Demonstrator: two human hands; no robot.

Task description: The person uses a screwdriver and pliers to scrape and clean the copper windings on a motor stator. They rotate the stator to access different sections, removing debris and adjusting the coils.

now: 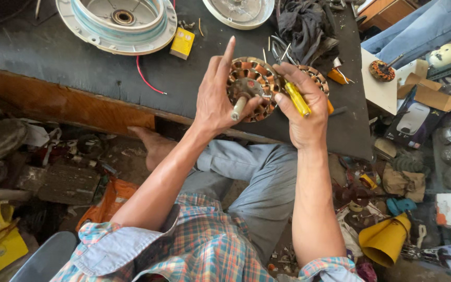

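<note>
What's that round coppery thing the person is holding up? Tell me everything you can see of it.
It looks like a fan motor stator: a round disc ringed with reddish copper wire coils set in a brownish metal core, with a grey centre hub and a pale shaft sticking out towards the camera. The left hand holds it up on edge above the dark workbench, thumb against the shaft. The right hand, gripping a yellow-handled screwdriver, touches its right rim.

We see a plaid shirt (204, 250) with pale blue rolled cuffs, grey-blue trousers (257, 177), bare forearms and 1 bare foot (155, 143).
</note>
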